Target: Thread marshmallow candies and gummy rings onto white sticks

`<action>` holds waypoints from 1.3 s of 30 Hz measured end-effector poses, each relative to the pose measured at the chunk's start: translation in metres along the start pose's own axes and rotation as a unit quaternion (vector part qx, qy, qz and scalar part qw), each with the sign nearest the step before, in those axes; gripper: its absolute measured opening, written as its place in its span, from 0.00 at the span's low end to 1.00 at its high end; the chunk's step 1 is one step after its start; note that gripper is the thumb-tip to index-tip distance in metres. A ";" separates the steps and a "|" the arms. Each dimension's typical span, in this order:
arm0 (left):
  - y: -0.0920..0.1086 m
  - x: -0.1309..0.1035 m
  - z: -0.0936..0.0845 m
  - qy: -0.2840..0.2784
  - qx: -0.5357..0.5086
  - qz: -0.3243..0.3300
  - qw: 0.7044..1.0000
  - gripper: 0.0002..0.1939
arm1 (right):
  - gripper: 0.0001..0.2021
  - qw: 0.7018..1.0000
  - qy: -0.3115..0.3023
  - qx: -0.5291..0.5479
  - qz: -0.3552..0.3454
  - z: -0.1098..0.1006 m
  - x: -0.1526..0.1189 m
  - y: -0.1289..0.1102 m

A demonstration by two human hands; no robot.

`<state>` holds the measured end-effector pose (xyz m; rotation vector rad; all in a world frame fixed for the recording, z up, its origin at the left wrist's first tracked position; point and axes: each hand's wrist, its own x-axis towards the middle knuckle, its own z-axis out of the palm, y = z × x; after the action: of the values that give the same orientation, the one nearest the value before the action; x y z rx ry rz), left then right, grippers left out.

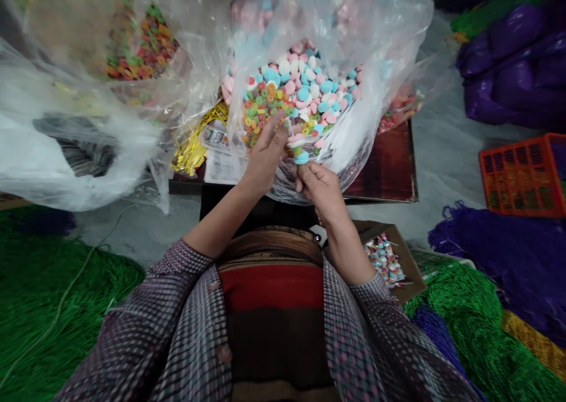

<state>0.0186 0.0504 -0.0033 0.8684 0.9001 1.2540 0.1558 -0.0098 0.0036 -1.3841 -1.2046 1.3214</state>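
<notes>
My right hand (322,188) pinches the lower end of a candy skewer (299,150), with the stick hidden between thumb and fingers. Pink, yellow-green and blue candies are stacked on it, the blue one lowest. My left hand (270,148) is at the skewer's top, its fingers bent together; what they hold there is too small to make out. Just beyond it lie ring gummies (260,110) in several colours. Pink, white and blue marshmallow candies (309,81) fill the clear plastic bag (371,101) around them. White sticks (342,132) lie at the bag's right side.
Another plastic bag (194,54) holds ring gummies at left. Gold ties (190,154) and printed paper lie on the dark table (393,166). A cardboard box (409,272) of wrapped candies stands below right. An orange crate (522,175) and green fringe (469,313) are farther right.
</notes>
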 end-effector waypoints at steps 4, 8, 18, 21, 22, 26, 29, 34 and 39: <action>0.007 0.002 0.011 -0.032 0.008 -0.030 0.999 0.12 | 0.22 0.999 0.035 -0.005 -0.025 0.001 -0.001 0.003; 0.004 0.004 0.014 -0.042 0.059 -0.011 0.997 0.11 | 0.22 0.995 0.081 0.027 -0.050 -0.003 0.004 0.007; -0.001 0.026 -0.021 -0.056 0.562 0.165 0.809 0.08 | 0.19 0.986 0.145 0.065 -0.048 -0.042 0.030 0.019; -0.006 0.027 -0.013 -0.071 0.624 0.164 0.760 0.10 | 0.16 0.986 0.162 -0.015 -0.046 -0.033 0.046 0.026; -0.007 0.027 -0.010 -0.074 0.631 0.165 0.754 0.09 | 0.16 0.983 0.164 -0.062 -0.053 -0.030 0.051 0.027; -0.008 0.028 -0.004 -0.086 0.632 0.168 0.752 0.07 | 0.15 0.952 0.134 -0.266 -0.069 -0.019 0.069 0.021; -0.008 0.027 -0.010 -0.072 0.622 0.175 0.760 0.09 | 0.11 0.920 0.107 -0.375 -0.047 -0.014 0.072 0.010; -0.011 0.021 -0.030 -0.021 0.574 0.172 0.800 0.07 | 0.13 0.880 0.062 -0.471 0.008 -0.003 0.066 -0.006; -0.008 0.018 -0.039 0.006 0.426 0.142 0.893 0.05 | 0.13 0.879 0.072 -0.472 0.014 0.003 0.067 -0.005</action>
<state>-0.0121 0.0695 -0.0276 1.7347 1.4050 1.0871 0.1510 0.0569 -0.0033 -2.1149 -1.8328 0.5884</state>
